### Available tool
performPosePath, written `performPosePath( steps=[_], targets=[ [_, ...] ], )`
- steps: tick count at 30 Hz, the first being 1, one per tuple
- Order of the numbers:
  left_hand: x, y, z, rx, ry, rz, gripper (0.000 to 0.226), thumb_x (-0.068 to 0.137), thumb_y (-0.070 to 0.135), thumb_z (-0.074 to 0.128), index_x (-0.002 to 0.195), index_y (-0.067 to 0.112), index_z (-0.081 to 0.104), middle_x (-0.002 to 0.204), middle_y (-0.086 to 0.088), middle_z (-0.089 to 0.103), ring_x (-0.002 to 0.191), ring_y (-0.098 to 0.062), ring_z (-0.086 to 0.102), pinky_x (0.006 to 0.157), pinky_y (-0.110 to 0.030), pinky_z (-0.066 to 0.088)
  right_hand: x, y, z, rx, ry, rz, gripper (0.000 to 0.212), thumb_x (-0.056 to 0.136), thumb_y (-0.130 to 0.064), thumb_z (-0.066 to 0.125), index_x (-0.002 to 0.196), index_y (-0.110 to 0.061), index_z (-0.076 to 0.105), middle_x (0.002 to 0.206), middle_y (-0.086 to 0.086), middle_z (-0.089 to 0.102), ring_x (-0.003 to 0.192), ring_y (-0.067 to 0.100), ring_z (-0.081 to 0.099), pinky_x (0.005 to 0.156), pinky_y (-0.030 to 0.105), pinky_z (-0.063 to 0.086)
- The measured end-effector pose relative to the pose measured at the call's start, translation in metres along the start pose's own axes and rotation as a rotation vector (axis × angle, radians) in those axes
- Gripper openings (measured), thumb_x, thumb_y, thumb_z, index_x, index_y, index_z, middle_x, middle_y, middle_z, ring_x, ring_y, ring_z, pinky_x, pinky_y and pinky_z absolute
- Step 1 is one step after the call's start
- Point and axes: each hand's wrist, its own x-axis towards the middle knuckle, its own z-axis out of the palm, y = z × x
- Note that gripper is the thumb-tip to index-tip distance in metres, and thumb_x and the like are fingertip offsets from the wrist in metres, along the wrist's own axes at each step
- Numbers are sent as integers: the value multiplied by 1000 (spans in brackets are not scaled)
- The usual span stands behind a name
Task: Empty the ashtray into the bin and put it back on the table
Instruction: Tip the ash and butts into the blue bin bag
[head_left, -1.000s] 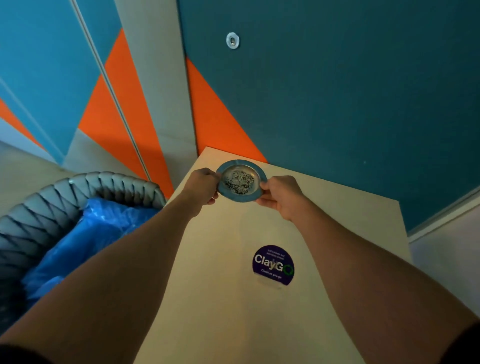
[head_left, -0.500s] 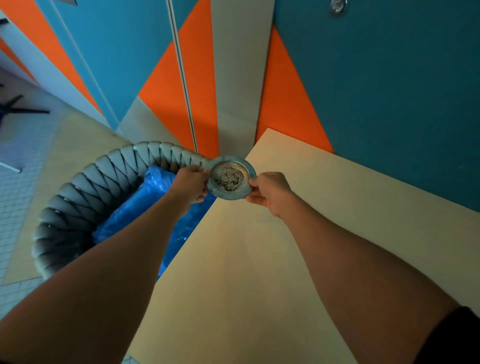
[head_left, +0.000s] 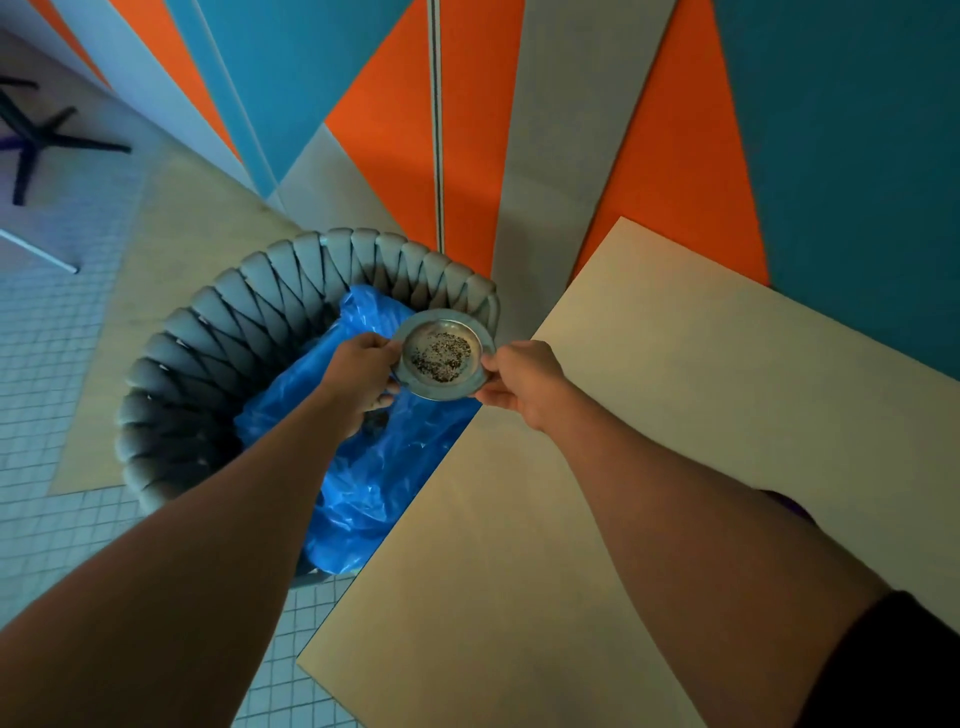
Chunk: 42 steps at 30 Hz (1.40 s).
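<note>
A round metal ashtray (head_left: 441, 353) with dark ash specks in its bowl is held level over the open bin. My left hand (head_left: 361, 371) pinches its left rim and my right hand (head_left: 522, 382) pinches its right rim. The bin (head_left: 218, 332) is a grey woven basket lined with a blue plastic bag (head_left: 374, 467); it stands on the floor just left of the table (head_left: 675, 389). The ashtray hangs above the bin's right side, past the beige table's left edge.
A wall of teal, orange and grey panels (head_left: 467, 130) rises right behind the bin and the table. The floor is pale tile (head_left: 47, 338). A black cross-shaped furniture base (head_left: 36, 140) stands at the far left.
Both hands have carried the ashtray leftward off the table to above the bin. My view has swung left, so the bin now fills the middle and the purple table sticker is mostly hidden.
</note>
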Motion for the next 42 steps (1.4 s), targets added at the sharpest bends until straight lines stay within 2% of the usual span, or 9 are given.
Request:
performPosePath(
  steps=[7,11,14,17,20,23,25,34,42],
  targets=[
    [32,-26,-27,-32,24,-42,23,98,25,49,77,15,50,68,-7,54,57,-18,50,47,-27,40,28,12,40,-53,-35,37,3,89,-11,61,87,-9,61,93,18,72,63,25,73,45,24,52],
    [48,-37,-36,-51,46,-56,25,98,25,49,75,16,50,64,-6,53,54,-17,48,46,-27,37,42,18,54,-78,-75,35,9,92,-17,59,92,-8,61,88,18,74,66,24,74,52,28,56],
    [60,-48,-45,-41,64,-57,25,98,25,49,74,17,50,63,-4,53,53,-15,48,48,-28,39,53,28,61,-139,-63,26,24,94,-29,56,97,-6,61,79,15,75,71,25,74,66,37,61],
    [72,-59,-54,-23,82,-62,25,97,26,48,73,18,49,63,-3,54,54,-16,48,52,-28,41,60,44,64,-518,16,-210,40,93,-37,49,87,0,64,75,11,73,76,29,68,75,42,54],
    [81,-68,-61,-28,104,-68,24,97,25,48,74,18,49,62,-3,56,51,-14,49,49,-27,41,61,67,69,-906,-22,-461,42,92,-45,46,69,-12,54,67,3,61,66,24,54,63,34,41],
    [89,-76,-65,-33,118,-80,25,97,26,49,73,18,50,60,-2,56,50,-13,49,48,-27,41,60,89,70,-1315,3,-748,42,92,-50,42,63,-21,48,60,-1,61,56,21,44,74,38,39],
    [93,-80,-68,-40,125,-87,25,96,25,49,73,18,50,60,-2,55,49,-13,48,47,-27,40,58,97,67,-1417,27,-849,45,92,-52,41,60,-21,51,55,-1,61,51,20,42,75,39,39],
    [99,-87,-78,-59,186,-49,25,96,22,50,72,16,50,57,-3,53,47,-14,46,43,-26,37,51,96,66,-1377,75,-883,36,85,-38,54,55,-22,42,49,2,58,45,20,37,59,34,39],
    [111,-93,-88,95,285,49,20,94,25,54,77,15,55,69,-7,60,57,-19,52,56,-32,44,52,98,66,-1336,98,-880,33,82,-34,54,53,-22,44,45,0,52,42,18,36,55,30,32]
  ],
)
